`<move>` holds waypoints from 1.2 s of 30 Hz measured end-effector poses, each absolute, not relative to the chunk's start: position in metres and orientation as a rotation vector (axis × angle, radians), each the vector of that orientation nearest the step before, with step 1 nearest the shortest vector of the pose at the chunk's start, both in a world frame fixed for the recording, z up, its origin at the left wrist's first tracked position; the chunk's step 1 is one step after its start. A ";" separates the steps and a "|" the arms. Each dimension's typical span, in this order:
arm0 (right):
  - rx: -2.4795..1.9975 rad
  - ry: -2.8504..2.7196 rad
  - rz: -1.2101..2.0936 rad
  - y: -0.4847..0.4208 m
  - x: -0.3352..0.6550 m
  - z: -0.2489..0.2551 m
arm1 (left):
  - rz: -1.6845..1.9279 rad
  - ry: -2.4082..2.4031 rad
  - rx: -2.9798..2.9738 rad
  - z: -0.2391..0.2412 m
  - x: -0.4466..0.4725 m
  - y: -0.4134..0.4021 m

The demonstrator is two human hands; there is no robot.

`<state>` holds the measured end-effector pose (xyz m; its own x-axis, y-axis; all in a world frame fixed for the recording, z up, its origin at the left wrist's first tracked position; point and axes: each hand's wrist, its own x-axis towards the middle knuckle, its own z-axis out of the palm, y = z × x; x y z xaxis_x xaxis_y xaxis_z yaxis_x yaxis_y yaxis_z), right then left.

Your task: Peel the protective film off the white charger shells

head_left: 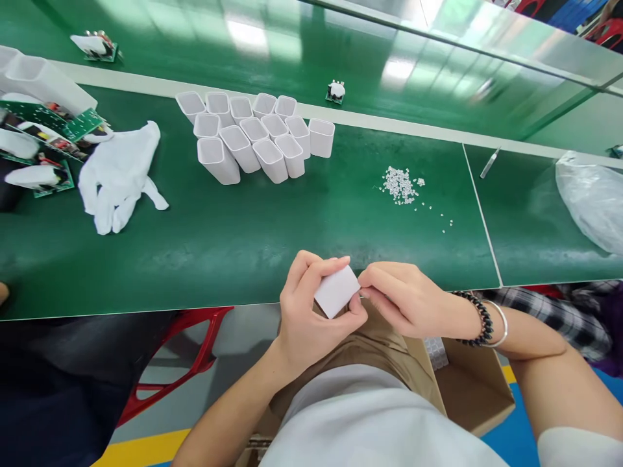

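Note:
A white plastic housing is held in my left hand, its fingers and thumb wrapped around the sides. My right hand is closed in a pinch at the housing's right edge; whatever lies between those fingertips is too small to make out. Beyond my hands, several white open-ended housings stand grouped on the green worktable. To the right is a loose pile of tiny whitish pieces.
A white glove and circuit boards lie at the left. One small board sits farther back. A pen-like tool and a clear plastic bag are on the right. A cardboard box stands below my right arm, beside people seated either side.

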<state>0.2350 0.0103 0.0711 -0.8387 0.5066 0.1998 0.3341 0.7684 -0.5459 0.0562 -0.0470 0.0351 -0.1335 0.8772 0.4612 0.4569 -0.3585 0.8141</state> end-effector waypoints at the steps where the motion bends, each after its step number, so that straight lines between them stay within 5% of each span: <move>1: -0.651 -2.620 0.735 0.005 0.239 0.068 | 1.471 1.449 1.751 0.033 0.057 -0.051; 10: -0.851 -2.060 1.281 -0.094 0.285 -0.007 | 0.790 0.944 0.983 -0.006 0.078 -0.097; 21: -1.281 -1.886 0.893 -0.089 0.268 -0.027 | 0.633 0.758 0.333 -0.061 0.087 -0.065; 36: -1.455 -1.836 0.504 -0.090 0.239 -0.038 | 0.715 0.654 0.051 -0.066 0.086 -0.074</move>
<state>0.2386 -0.0896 -0.0380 -0.0951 0.9497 0.2982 0.6647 0.2836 -0.6912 0.0861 -0.0739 -0.0663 0.5665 0.6233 -0.5391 -0.5922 0.7628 0.2596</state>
